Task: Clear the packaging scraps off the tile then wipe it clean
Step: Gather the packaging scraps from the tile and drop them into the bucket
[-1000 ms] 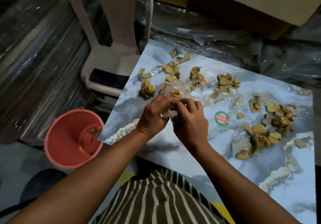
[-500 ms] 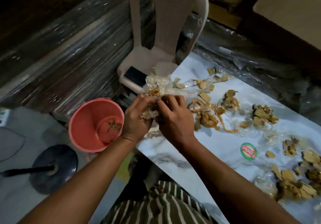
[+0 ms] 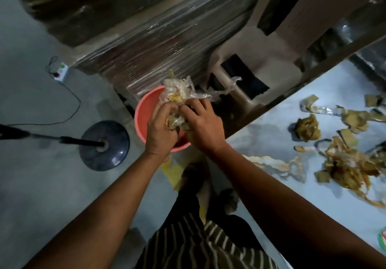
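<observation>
- Both hands are together over the round salmon-pink plastic bucket, which stands on the grey floor just beside the tile's near-left corner.
- The left hand and the right hand jointly hold a crumpled bundle of clear plastic film and tan cardboard bits. The fingers of each curl round its lower part, a closed grip on both sides, while the loose film sticks up above the knuckles.
- The glossy pale blue-grey marble-patterned tile lies to the right. The bundle is off it and hangs above the bucket's mouth.
- The step in hand looks like the dumping of one gathered handful, so the clearing stage is under way and not finished.
- More torn tan cardboard and tape scraps lie on the tile, with a crumpled brownish wad near them. A round green and red sticker shows at the frame edge.
- The next move probably calls for both grips to loosen so that the bundle falls into the bucket. The film may cling to the fingers or catch on the rim, so a shake or a push downward could be needed.
- After that, the hands would go back to the tile for the remaining scraps. The wipe comes last. No cloth is in view.
</observation>
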Demonstrator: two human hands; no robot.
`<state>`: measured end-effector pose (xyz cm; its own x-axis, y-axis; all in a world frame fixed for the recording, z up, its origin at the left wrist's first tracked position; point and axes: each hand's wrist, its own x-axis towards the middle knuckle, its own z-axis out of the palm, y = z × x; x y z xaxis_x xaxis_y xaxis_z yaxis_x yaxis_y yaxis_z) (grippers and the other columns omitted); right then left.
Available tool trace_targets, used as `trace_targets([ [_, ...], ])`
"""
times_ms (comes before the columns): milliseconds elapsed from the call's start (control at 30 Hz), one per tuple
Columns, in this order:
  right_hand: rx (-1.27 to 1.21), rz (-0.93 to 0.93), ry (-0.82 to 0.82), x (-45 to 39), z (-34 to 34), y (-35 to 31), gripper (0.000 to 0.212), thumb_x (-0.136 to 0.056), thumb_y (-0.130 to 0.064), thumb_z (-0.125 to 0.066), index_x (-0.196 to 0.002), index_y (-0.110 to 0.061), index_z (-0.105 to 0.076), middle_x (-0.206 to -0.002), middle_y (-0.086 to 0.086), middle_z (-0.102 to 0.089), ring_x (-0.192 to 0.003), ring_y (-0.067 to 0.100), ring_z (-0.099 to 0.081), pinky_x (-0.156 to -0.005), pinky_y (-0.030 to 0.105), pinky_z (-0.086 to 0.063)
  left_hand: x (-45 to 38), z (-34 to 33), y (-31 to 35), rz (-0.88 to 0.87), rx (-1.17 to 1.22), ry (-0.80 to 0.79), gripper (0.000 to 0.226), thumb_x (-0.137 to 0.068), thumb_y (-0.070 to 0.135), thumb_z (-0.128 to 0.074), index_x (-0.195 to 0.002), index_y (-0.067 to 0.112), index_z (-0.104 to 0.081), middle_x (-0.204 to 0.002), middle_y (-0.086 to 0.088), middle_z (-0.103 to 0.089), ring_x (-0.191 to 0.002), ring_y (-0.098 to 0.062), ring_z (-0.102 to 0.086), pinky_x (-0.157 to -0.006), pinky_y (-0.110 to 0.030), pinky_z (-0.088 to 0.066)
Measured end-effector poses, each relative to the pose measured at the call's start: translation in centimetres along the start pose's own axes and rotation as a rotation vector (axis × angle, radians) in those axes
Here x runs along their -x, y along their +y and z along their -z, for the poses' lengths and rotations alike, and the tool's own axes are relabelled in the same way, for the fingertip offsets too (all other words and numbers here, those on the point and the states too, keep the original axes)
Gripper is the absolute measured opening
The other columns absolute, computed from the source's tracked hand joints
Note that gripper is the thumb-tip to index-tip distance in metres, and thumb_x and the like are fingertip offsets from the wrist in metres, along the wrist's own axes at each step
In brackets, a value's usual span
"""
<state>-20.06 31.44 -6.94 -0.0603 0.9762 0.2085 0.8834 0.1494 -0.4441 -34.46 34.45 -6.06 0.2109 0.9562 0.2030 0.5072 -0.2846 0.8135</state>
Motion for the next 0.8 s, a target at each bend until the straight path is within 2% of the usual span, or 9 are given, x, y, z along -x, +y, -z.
trace_targets([
  [133,-0.128,0.067,-0.126,-2.5,-7.0,0.4,0.046,-0.077,-0.011,-0.078,-0.12,-0.021,-0.067,-0.122,0.003,-0.062,-0.11,0.029,-0.051,-0.051,0.04,-0.053,0.3,0.4,-6.1,0.135,-0.079,0.031,0.058,-0.066,-0.019,-0.055,-0.114,0.012,-0.062,-0.121,-0.004,-0.057,-0.108,-0.021,-0.063,-0.094,-0.026,-0.051],
  [233,-0.183,0.078,-0.287,-4.0,-12.9,1.7,0.049,-0.077,-0.009,-0.076,-0.123,-0.02,-0.064,-0.126,0.003,-0.058,-0.113,0.028,-0.048,-0.059,0.045,-0.057,0.5,-0.5,-11.6,0.223,-0.163,0.012,0.061,-0.064,-0.019,-0.057,-0.115,0.014,-0.056,-0.123,-0.005,-0.054,-0.104,-0.012,-0.055,-0.091,-0.012,-0.043],
  [300,-0.216,0.069,-0.386,-4.9,-16.5,2.7,0.053,-0.078,-0.006,-0.071,-0.129,-0.016,-0.059,-0.13,0.007,-0.057,-0.116,0.03,-0.046,-0.075,0.049,-0.057,0.4,-1.6,-15.0,0.267,-0.192,-0.037,0.061,-0.067,-0.016,-0.06,-0.12,0.013,-0.055,-0.126,-0.006,-0.05,-0.106,-0.009,-0.051,-0.092,-0.013,-0.042],
  [367,-0.215,0.011,-0.463,-5.4,-19.8,4.0,0.066,-0.078,-0.004,-0.068,-0.14,-0.009,-0.047,-0.135,0.014,-0.055,-0.12,0.034,-0.045,-0.094,0.051,-0.05,0.1,-2.7,-18.5,0.307,-0.209,-0.097,0.063,-0.071,-0.011,-0.065,-0.127,0.015,-0.054,-0.13,-0.005,-0.046,-0.112,-0.012,-0.051,-0.095,-0.015,-0.042],
  [500,-0.198,-0.189,-0.597,-5.9,-24.7,6.2,0.092,-0.081,-0.02,-0.077,-0.153,0.012,-0.029,-0.148,0.032,-0.044,-0.134,0.049,-0.043,-0.115,0.05,-0.029,-0.2,-5.0,-23.9,0.403,-0.157,-0.239,0.071,-0.077,-0.008,-0.07,-0.137,0.027,-0.052,-0.138,-0.007,-0.031,-0.104,-0.014,-0.058,-0.082,-0.007,-0.049],
  [567,-0.212,-0.274,-0.588,-6.2,-26.0,6.8,0.098,-0.076,-0.024,-0.083,-0.152,0.012,-0.032,-0.143,0.031,-0.043,-0.129,0.051,-0.045,-0.111,0.052,-0.032,-0.6,-6.0,-25.7,0.452,-0.119,-0.312,0.079,-0.083,-0.005,-0.072,-0.147,0.033,-0.046,-0.15,-0.009,-0.021,-0.124,-0.016,-0.053,-0.09,-0.003,-0.045],
  [633,-0.271,-0.352,-0.551,-6.5,-26.2,7.0,0.104,-0.071,-0.025,-0.088,-0.153,0.005,-0.032,-0.145,0.025,-0.039,-0.131,0.048,-0.042,-0.113,0.055,-0.035,-0.9,-6.4,-26.8,0.505,-0.154,-0.416,0.093,-0.087,0.0,-0.072,-0.159,0.038,-0.027,-0.161,-0.012,-0.005,-0.146,-0.019,-0.028,-0.1,0.001,-0.028],
  [700,-0.366,-0.451,-0.538,-6.6,-25.8,7.4,0.112,-0.071,-0.025,-0.091,-0.158,-0.006,-0.024,-0.155,0.022,-0.027,-0.14,0.049,-0.034,-0.12,0.054,-0.032,-1.0,-6.3,-27.3,0.558,-0.182,-0.493,0.106,-0.088,0.003,-0.072,-0.161,0.043,-0.007,-0.165,-0.016,0.007,-0.151,-0.019,-0.015,-0.103,-0.007,-0.028],
  [800,-0.395,-0.488,-0.578,-6.2,-25.2,7.3,0.118,-0.07,-0.032,-0.088,-0.162,-0.008,-0.019,-0.162,0.025,-0.018,-0.148,0.051,-0.027,-0.123,0.05,-0.028,-0.6,-5.7,-26.9,0.596,-0.239,-0.523,0.118,-0.086,0.008,-0.075,-0.16,0.042,0.01,-0.166,-0.018,0.016,-0.155,-0.033,-0.009,-0.116,-0.029,-0.028],
])
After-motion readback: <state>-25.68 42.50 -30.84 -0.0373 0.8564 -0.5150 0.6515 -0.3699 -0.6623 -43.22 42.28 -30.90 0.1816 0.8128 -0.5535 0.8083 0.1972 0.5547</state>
